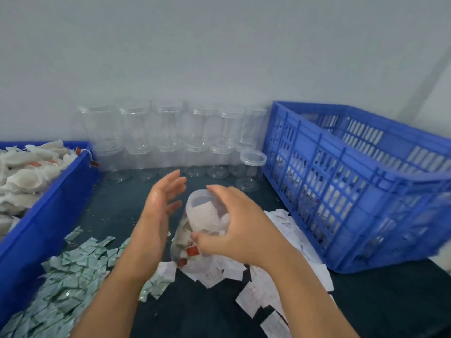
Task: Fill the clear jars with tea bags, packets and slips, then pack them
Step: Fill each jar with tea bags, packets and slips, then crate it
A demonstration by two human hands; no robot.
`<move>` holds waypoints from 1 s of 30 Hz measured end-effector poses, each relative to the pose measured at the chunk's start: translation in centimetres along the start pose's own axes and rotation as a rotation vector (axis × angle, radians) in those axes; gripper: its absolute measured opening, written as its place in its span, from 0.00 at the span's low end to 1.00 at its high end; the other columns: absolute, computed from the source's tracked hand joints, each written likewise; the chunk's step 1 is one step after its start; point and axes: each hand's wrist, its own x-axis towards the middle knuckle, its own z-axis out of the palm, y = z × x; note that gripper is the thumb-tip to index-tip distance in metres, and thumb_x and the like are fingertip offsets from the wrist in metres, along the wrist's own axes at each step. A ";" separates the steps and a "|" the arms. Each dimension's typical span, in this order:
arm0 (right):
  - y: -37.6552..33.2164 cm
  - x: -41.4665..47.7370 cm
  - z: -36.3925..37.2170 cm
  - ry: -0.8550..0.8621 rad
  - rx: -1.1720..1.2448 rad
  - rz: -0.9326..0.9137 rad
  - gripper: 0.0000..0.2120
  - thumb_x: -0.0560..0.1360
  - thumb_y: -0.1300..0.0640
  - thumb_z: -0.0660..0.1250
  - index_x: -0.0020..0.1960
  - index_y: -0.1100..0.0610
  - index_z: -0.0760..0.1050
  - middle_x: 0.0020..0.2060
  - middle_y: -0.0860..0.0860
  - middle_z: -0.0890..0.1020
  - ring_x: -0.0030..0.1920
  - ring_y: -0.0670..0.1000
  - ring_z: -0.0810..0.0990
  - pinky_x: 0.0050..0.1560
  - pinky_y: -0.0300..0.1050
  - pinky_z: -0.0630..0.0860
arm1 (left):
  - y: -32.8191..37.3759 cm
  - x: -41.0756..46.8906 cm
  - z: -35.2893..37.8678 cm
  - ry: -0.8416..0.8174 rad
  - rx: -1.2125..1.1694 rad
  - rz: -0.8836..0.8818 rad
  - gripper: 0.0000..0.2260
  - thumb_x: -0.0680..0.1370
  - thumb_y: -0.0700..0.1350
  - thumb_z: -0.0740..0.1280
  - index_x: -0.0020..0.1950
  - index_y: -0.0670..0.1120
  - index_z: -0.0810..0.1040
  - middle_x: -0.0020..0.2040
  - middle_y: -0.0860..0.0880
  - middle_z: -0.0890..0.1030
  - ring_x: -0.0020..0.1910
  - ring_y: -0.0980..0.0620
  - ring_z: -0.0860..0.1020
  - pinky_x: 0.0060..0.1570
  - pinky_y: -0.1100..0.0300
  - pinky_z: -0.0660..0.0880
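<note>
Head view: at the centre of the frame a clear jar [200,212] is held above the dark table [117,203], tilted so that its open mouth faces up and away. It is grasped by the right hand [240,225], whose fingers are curled over the upper side near the rim, while the thumb [201,240] is pressed against the near side lower down. Tea bags with red tags and a white slip can be seen through the jar wall. The left hand [158,206] is held just left of the jar with its fingers straight and spread, palm turned towards the jar; whether the fingertips touch the rim cannot be told.

Below the jar and towards the lower right, white slips [258,289] are scattered on the table. At the lower left a heap of green-and-white packets [73,272] is spread out. At the left edge a blue bin [48,198] is filled with white tea bags [26,172]. Along the wall at the upper centre, empty jars [168,132] are stacked in two tiers. A blue slatted crate [341,191] is set at the right.
</note>
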 end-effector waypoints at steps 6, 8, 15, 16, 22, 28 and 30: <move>-1.6 1.6 -12.9 0.165 -0.167 0.056 0.47 0.61 0.27 0.71 0.77 0.40 0.66 0.63 0.35 0.75 0.56 0.35 0.78 0.48 0.31 0.69 | -1.8 -0.8 0.0 0.156 0.759 0.180 0.11 0.83 0.64 0.58 0.50 0.64 0.78 0.53 0.68 0.80 0.51 0.65 0.79 0.44 0.61 0.75; -1.9 3.0 -17.7 0.199 -0.285 0.093 0.50 0.60 0.26 0.71 0.78 0.45 0.68 0.63 0.40 0.76 0.55 0.43 0.80 0.51 0.39 0.71 | -2.7 -0.9 0.5 0.087 0.876 0.166 0.11 0.83 0.60 0.60 0.47 0.60 0.79 0.49 0.66 0.80 0.47 0.63 0.79 0.40 0.59 0.76; 2.5 8.0 -29.2 0.344 -0.450 0.290 0.52 0.59 0.27 0.73 0.76 0.53 0.70 0.63 0.51 0.77 0.37 0.52 0.87 0.48 0.52 0.82 | -4.8 0.0 5.0 -0.129 0.864 0.070 0.11 0.83 0.56 0.62 0.46 0.56 0.80 0.42 0.59 0.82 0.43 0.58 0.79 0.43 0.55 0.79; 4.1 8.7 -30.1 0.378 -0.479 0.344 0.50 0.62 0.29 0.76 0.76 0.56 0.69 0.64 0.53 0.77 0.38 0.54 0.88 0.50 0.55 0.84 | -5.1 -0.1 5.9 -0.170 0.856 0.069 0.10 0.83 0.57 0.61 0.47 0.57 0.80 0.44 0.62 0.81 0.45 0.60 0.79 0.44 0.58 0.79; 13.0 11.0 -30.3 0.218 -0.712 0.639 0.42 0.67 0.41 0.84 0.68 0.64 0.70 0.58 0.63 0.83 0.43 0.59 0.87 0.39 0.49 0.79 | -5.7 -1.5 9.4 -0.380 0.772 0.097 0.13 0.83 0.64 0.56 0.60 0.64 0.77 0.56 0.71 0.77 0.57 0.67 0.77 0.48 0.73 0.72; 17.1 13.7 -27.5 -0.058 -0.789 0.631 0.32 0.73 0.42 0.81 0.67 0.58 0.72 0.56 0.56 0.80 0.38 0.58 0.88 0.40 0.51 0.82 | -5.4 -2.1 9.6 -0.317 0.552 0.071 0.17 0.82 0.67 0.54 0.62 0.65 0.77 0.63 0.71 0.76 0.62 0.66 0.76 0.54 0.76 0.71; 18.6 14.3 -26.4 -0.084 -0.838 0.636 0.28 0.79 0.51 0.75 0.75 0.57 0.70 0.63 0.59 0.80 0.47 0.62 0.88 0.47 0.57 0.84 | -5.6 -1.9 9.4 -0.279 0.579 0.073 0.17 0.82 0.67 0.54 0.62 0.65 0.77 0.62 0.70 0.77 0.61 0.65 0.77 0.50 0.74 0.74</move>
